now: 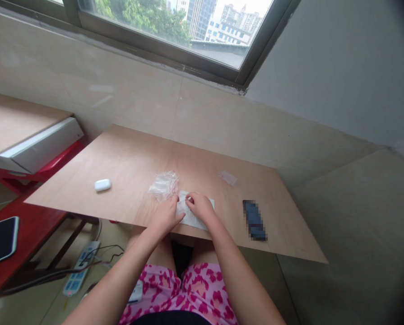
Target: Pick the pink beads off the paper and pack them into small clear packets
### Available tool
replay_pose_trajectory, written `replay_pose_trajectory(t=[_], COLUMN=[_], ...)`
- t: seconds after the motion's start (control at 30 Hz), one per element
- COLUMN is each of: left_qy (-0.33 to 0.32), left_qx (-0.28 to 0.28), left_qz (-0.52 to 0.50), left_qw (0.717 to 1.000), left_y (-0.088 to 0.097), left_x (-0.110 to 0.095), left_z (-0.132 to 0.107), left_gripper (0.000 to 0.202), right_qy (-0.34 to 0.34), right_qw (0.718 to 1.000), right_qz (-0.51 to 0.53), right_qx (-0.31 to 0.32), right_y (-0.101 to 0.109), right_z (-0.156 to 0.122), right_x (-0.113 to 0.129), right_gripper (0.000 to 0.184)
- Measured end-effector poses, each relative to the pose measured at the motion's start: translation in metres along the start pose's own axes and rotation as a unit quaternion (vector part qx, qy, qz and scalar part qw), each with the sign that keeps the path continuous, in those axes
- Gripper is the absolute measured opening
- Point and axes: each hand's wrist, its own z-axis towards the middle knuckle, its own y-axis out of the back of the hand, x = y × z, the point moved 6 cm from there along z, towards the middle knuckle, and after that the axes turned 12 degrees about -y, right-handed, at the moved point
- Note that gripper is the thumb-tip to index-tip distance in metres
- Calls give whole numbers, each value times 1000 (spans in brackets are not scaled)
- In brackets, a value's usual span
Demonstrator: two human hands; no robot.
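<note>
My hands work together at the near edge of a plywood board [120,171]. Beneath my right hand [201,206] lies a white flat sheet or packet [191,217], and its fingertips curl down onto the sheet's upper part. My left hand [166,215] rests at the sheet's left edge, with its fingertips partly hidden. A crumpled clear plastic bag [164,186] lies just beyond my left hand. Farther off are a small clear plastic sachet [228,178], a white earbud case [102,185] and a pixelated dark blue object [254,220].
To the left stand a second wooden board with a white edge strip [35,149] and a red table [25,230] bearing a black phone [0,241]. A power strip [80,268] and cables lie on the floor. A window [161,27] is beyond the board.
</note>
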Motion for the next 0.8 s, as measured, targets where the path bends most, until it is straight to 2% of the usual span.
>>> replay_pose_trajectory(t=[0.13,0.27,0.33,0.43,0.47,0.53,0.63,0.73,0.8], left_qy=[1,14,10,-4,-7,-7,-4,-4,-4], left_qx=[3,-14,-29,-50,-54,-60,-59,-57,-56], left_qz=[-3,-20,-34,-59,-63,-68,-71,-72,-73], left_qw=[1000,1000,999,997,996,996,996,996,996], left_y=[2,1,0,-1,-2,-2,-2,0,1], left_x=[-2,1,1,0,0,1,2,1,0], left_z=[0,1,2,3,3,3,2,3,4], left_gripper=[33,38,40,42,42,42,42,39,39], right_qy=[-2,-62,-46,-2,-12,-54,-69,-41,-36], right_qw=[1000,983,968,956,957,966,988,999,999], right_qz=[5,175,245,272,271,247,134,23,-8], right_qx=[-7,-9,37,109,104,49,-13,-12,-12], right_y=[0,9,10,8,9,15,18,11,7], right_z=[2,-5,-11,-14,-11,-2,11,17,19], right_x=[4,0,3,6,2,-11,-19,-10,-3], right_gripper=[12,18,23,26,27,26,18,16,16])
